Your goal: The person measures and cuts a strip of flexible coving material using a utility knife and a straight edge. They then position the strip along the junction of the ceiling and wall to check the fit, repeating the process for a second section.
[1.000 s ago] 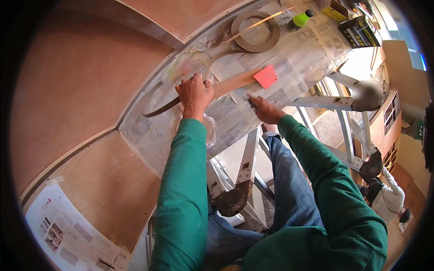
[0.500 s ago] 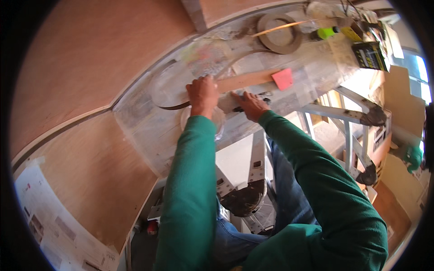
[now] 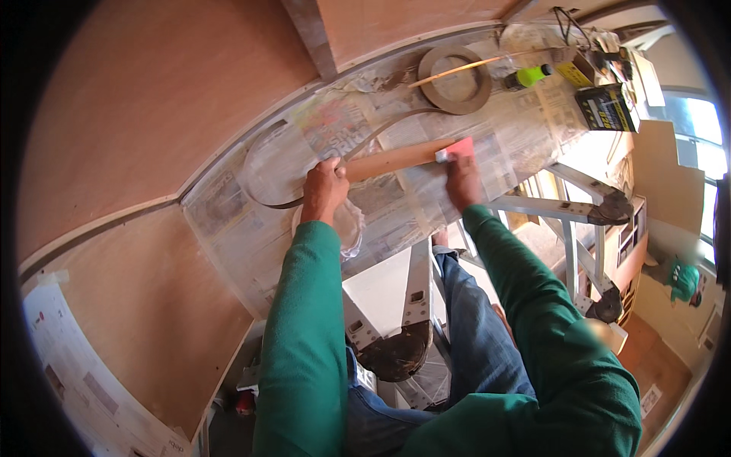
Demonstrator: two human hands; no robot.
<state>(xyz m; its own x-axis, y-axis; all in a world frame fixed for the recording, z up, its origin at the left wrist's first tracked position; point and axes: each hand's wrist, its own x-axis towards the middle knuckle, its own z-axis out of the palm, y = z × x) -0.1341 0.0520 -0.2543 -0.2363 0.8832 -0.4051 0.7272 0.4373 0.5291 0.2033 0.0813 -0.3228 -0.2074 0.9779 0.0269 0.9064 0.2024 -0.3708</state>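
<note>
A narrow, flat wooden strip [image 3: 396, 161] lies across the paper-covered work surface [image 3: 388, 209]. My left hand [image 3: 325, 189] is closed over its left end, by a thin dark band [image 3: 365, 145] that loops around to the left. At the strip's other end is a small flat red piece [image 3: 463, 147], with a bit of white along its lower left edge. My right hand [image 3: 461, 181], slightly blurred, has its fingers closed on the red piece. Beneath my left wrist sits something round, wrapped in clear plastic [image 3: 350, 227].
The dark band leads to a coil [image 3: 457, 80] with a thin stick [image 3: 457, 71] across it. A lime-green bottle [image 3: 527, 77] and a black box [image 3: 607, 107] stand farther right. Metal ladder legs [image 3: 544, 207] rise beside the surface. Far right, another person [image 3: 681, 279] wears green.
My right hand has moved right, from beside the strip's middle to the red piece at its end. My left hand stays at the left end. The view has shifted slightly.
</note>
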